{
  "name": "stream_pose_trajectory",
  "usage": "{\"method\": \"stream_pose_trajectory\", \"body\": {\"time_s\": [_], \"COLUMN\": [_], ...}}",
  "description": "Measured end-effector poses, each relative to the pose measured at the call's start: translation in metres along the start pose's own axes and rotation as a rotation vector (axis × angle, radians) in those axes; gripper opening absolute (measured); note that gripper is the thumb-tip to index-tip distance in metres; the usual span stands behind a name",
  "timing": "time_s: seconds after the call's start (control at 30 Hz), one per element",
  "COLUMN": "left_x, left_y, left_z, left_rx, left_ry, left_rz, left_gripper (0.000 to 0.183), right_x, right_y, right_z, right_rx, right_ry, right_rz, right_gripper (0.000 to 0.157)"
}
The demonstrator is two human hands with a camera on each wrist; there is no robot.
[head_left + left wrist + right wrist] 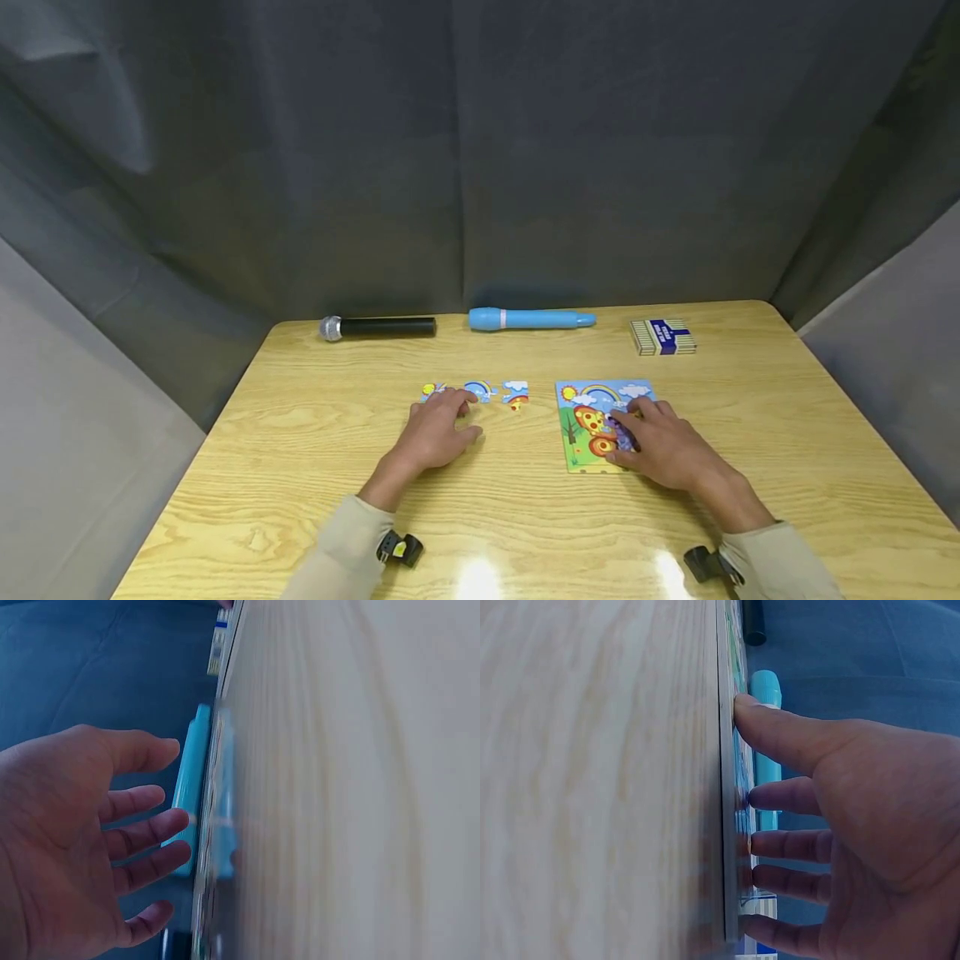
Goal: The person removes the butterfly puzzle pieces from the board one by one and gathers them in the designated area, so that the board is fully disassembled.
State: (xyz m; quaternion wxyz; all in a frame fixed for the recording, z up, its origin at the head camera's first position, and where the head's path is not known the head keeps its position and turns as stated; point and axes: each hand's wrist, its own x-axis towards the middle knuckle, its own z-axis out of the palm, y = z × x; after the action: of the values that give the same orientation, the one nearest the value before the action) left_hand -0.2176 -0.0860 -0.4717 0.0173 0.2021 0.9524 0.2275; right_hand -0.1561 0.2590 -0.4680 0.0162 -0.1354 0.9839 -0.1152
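A square picture puzzle [581,442] with a butterfly, sun and rainbow lies flat on the table, right of centre. My right hand [667,446] rests over its right part, covering some of the picture. In the right wrist view, the thumb and fingertips of the right hand [885,825] touch the face of the board. To the left, loose puzzle pieces lie in a row: a rainbow piece [477,389], a cloud piece [516,393] and a sun piece [429,389]. My left hand [435,433] is over the row, fingers spread and loosely bent, partly hiding it.
Along the table's back edge lie a black microphone [386,327] with a silver head and a blue microphone-shaped stick [536,319]. A striped box with a blue band [663,337] sits at the back right. Dark curtain [457,167] hangs behind the wooden table [300,433].
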Motion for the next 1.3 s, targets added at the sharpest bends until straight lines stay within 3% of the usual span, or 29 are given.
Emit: {"method": "stream_pose_trajectory", "body": {"time_s": [0.23, 0.7, 1.0, 1.3], "left_x": [0.008, 0.020, 0.033, 0.042], "left_y": [0.026, 0.056, 0.087, 0.115], "left_z": [0.011, 0.028, 0.042, 0.056], "left_rx": [0.023, 0.057, 0.091, 0.168], "left_ry": [-0.040, -0.071, -0.098, -0.137], "left_rz": [0.074, 0.112, 0.168, 0.222], "left_gripper": [0.046, 0.043, 0.043, 0.049], "right_x": [-0.001, -0.004, -0.005, -0.005], "right_y": [0.001, 0.013, 0.024, 0.027], "right_z": [0.000, -0.009, -0.010, -0.011], "right_rx": [0.014, 0.042, 0.101, 0.092], "right_ry": [-0.003, 0.048, 0.018, -0.025], "right_rz": [0.011, 0.003, 0.086, 0.075], "right_gripper": [0.066, 0.064, 0.056, 0.061]}}
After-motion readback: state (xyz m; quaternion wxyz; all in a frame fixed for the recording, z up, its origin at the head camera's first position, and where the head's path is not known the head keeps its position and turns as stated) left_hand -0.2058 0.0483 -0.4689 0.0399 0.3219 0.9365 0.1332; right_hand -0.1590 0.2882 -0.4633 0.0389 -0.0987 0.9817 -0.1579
